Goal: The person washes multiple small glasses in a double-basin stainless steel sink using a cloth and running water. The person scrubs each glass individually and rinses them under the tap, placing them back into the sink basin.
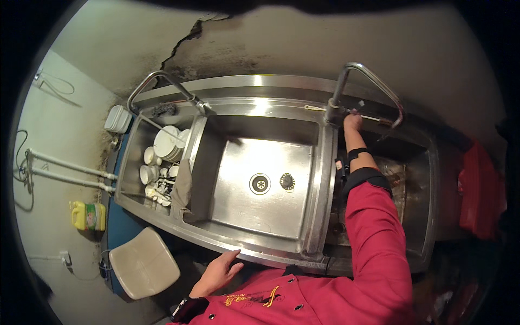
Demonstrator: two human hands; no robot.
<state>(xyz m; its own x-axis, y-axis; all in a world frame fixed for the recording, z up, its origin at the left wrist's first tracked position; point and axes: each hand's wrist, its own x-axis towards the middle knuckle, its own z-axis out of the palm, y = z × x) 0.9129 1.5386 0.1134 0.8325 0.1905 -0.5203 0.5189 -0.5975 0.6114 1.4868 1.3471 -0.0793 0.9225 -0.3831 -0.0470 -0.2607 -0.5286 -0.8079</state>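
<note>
My right hand (354, 120) reaches over the right sink basin (410, 239) to the base of the right steel faucet (340, 89). Its fingers are bent beside a thin pale rod (370, 118), and whether they grip the rod or the tap cannot be made out. A cream-coloured handle (315, 108) lies on the back ledge, left of the faucet. My left hand (219, 271) hangs just in front of the sink's front rim (252, 255), fingers apart and holding nothing. Between the hands is the middle steel basin (264, 215), with a drain (260, 184) and a dark strainer (287, 182) on its floor.
In the left basin are stacked white plates (165, 142), white bowls (148, 174) and spoons (160, 195). A grey cloth (183, 185) drapes over the divider. The left faucet (156, 76) arches above. Nearby stand a beige chair (144, 264), a yellow jug (87, 216) and red crates (481, 191).
</note>
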